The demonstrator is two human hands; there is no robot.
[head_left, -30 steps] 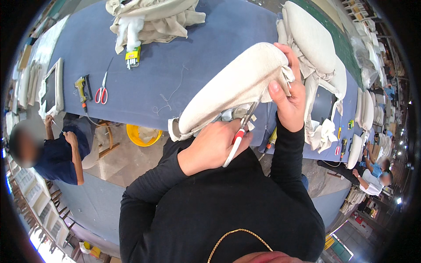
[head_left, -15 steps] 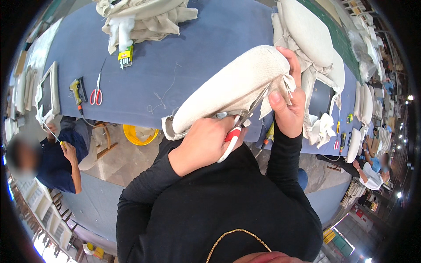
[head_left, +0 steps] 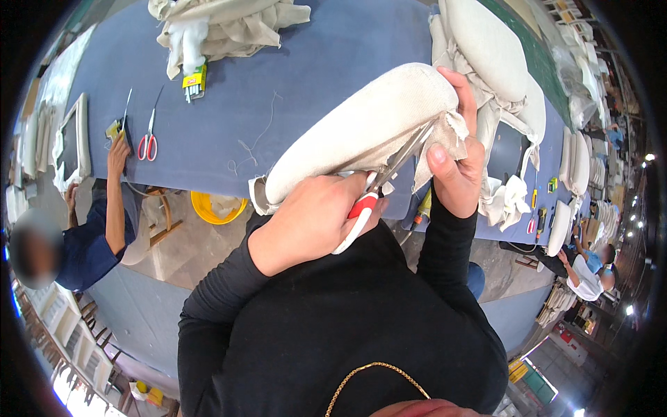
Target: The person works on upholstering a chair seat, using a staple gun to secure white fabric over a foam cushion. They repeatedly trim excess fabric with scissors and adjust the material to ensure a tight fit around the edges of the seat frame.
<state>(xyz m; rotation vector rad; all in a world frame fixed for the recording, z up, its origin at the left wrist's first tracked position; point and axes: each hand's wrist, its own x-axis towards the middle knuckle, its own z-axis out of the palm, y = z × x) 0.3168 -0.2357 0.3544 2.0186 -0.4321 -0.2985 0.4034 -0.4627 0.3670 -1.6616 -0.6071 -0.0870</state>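
Cushion: pale cloth-covered pad (head_left: 361, 125), tilted, held up over the near edge of the blue counter (head_left: 208, 128).
Left hand (head_left: 302, 219): grip closed round the handles of red-and-white scissors (head_left: 364, 206); blades point to the far right, along the loose cloth edge (head_left: 453, 133). Blade gap hard to tell.
Right hand (head_left: 460, 167): grip curled about the cushion's right end, fingers on the far side, thumb on the near side by the loose cloth.
Step in hand: trimming surplus cloth along the underside, by the look of it.
Next move calls for: cloth held taut, blades along the edge, right thumb clear of the tips.
Counter, left: second scissors (head_left: 148, 146); a co-worker's hand (head_left: 118, 156) at a yellow tool (head_left: 112, 130).
Counter, far: crumpled cloth heap (head_left: 233, 31).
Counter, right: more padded pieces (head_left: 486, 52).
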